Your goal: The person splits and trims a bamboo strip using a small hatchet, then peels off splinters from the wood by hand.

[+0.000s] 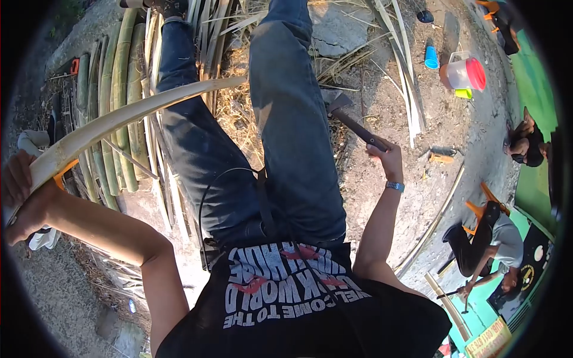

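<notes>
A long split bamboo strip [119, 121], pale on its face, slants from the left edge across my legs, its far end by my knee. My left hand [31, 209] is wrapped round its near end at the far left. Out to the right, my right hand [388, 158] grips the dark handle of a hatchet [362, 130]. The hatchet's metal head points up and left, close beside my jeans leg and apart from the bamboo strip. A metal-banded watch [394, 186] circles my right wrist.
Green bamboo poles [122, 89] lie at left, split strips [406, 71] beyond my legs. A flat stone [340, 33], blue cup [431, 57] and red-lidded clear container [465, 73] are on the ground. A seated person [507, 238] works at right; another person's sleeve [34, 139] shows at left.
</notes>
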A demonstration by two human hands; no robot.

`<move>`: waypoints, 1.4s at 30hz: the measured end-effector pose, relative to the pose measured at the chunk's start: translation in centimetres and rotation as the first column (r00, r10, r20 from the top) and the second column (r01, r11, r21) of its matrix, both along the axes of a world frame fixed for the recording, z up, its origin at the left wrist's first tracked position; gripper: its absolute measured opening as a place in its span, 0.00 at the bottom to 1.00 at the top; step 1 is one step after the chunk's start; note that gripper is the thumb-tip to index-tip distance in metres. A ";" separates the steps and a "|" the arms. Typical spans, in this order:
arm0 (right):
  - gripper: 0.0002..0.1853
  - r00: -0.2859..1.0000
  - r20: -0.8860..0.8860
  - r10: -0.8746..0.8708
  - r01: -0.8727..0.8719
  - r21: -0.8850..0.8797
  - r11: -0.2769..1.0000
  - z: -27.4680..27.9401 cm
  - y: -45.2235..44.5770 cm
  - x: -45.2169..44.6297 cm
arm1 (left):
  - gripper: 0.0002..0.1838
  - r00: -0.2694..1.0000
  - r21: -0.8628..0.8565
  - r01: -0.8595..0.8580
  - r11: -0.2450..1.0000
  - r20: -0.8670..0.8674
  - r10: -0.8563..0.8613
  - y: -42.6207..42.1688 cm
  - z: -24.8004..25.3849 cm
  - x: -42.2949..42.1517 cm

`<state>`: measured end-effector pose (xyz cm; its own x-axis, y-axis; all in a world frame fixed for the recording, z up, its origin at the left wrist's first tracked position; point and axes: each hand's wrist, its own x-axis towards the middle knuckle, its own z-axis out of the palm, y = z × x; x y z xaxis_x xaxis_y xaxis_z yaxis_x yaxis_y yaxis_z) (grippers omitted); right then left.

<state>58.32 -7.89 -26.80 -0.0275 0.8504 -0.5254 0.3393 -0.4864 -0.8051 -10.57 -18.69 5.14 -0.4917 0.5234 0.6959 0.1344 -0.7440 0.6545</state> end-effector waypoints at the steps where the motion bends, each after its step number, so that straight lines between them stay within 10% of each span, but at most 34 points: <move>1: 0.27 0.998 -0.043 0.051 -0.055 -0.116 0.992 -0.8 0.0 1.4 | 0.34 1.000 -0.092 -0.011 0.996 -0.014 0.010 -0.9 0.0 -2.2; 2: 0.26 0.989 -0.070 0.128 -0.141 -0.235 0.962 -1.4 0.1 2.4 | 0.34 0.959 -0.038 0.250 0.968 0.150 -0.242 -1.5 0.0 -3.7; 6: 0.17 0.903 0.147 0.404 -0.294 -0.475 0.829 -5.4 1.6 -0.6 | 0.41 0.959 -0.038 0.208 0.977 0.203 -0.196 -0.8 -0.3 -1.4; 10: 0.21 0.629 0.701 0.337 -0.454 -0.021 0.891 -15.2 0.6 -3.0 | 0.37 0.846 0.053 0.523 0.851 0.095 -0.525 2.1 0.1 1.2; 12: 0.16 0.976 0.202 -0.080 0.114 -0.163 0.980 -13.1 1.1 -4.5 | 0.33 0.792 -0.021 0.602 0.798 0.147 -0.593 3.2 0.6 0.2; 16: 0.07 0.878 -0.171 -0.448 0.472 0.140 0.871 -1.2 0.2 -5.7 | 0.23 0.788 -0.061 0.608 0.792 0.168 -0.592 5.0 2.0 2.6; 22: 0.31 0.934 -0.344 -0.097 0.273 0.512 0.814 16.6 1.8 -9.5 | 0.16 0.635 -0.025 0.769 0.639 0.148 -0.758 11.2 3.2 5.3; 27: 0.28 0.783 -0.609 0.129 0.125 0.357 0.926 20.8 2.4 -19.9 | 0.22 0.964 -0.079 0.266 0.961 0.002 -0.267 16.9 4.1 9.7; 31: 0.43 0.666 -0.714 0.214 0.092 0.364 0.927 25.5 4.0 -25.5 | 0.20 0.566 0.074 0.691 0.719 0.563 -0.603 19.5 4.3 9.9; 32: 0.41 0.568 -0.771 0.288 0.126 0.427 0.896 26.4 4.4 -26.0 | 0.20 0.858 -0.075 0.448 0.891 0.318 -0.404 19.3 4.7 10.9; 34: 0.46 0.431 -0.862 0.268 0.233 0.393 0.890 28.1 4.3 -27.4 | 0.20 0.990 -0.138 0.141 0.980 0.011 -0.141 18.7 4.9 12.8; 36: 0.41 0.426 -0.900 0.088 0.270 0.219 0.938 25.5 2.7 -30.6 | 0.20 0.983 -0.097 0.173 0.980 0.081 -0.165 18.4 5.3 14.6; 38: 0.36 0.744 -0.423 0.517 -0.458 0.240 0.856 21.3 3.5 -32.0 | 0.18 1.000 -0.147 -0.003 0.989 0.026 0.007 19.2 5.3 16.2; 41: 0.35 0.803 -0.479 0.355 -0.378 0.050 0.924 22.4 4.5 -31.1 | 0.18 0.996 -0.114 0.085 0.990 0.041 -0.080 20.5 5.2 14.2; 42: 0.36 0.818 -0.462 0.342 -0.248 0.253 0.935 23.6 4.8 -31.1 | 0.19 0.995 -0.108 0.090 0.990 0.051 -0.085 20.4 5.3 15.1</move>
<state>27.23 -3.09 -3.15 -0.5057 0.8345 -0.2188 -0.0190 -0.2643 -0.9642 4.48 1.71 10.44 -0.4711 0.6377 0.6094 0.0397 -0.6748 0.7369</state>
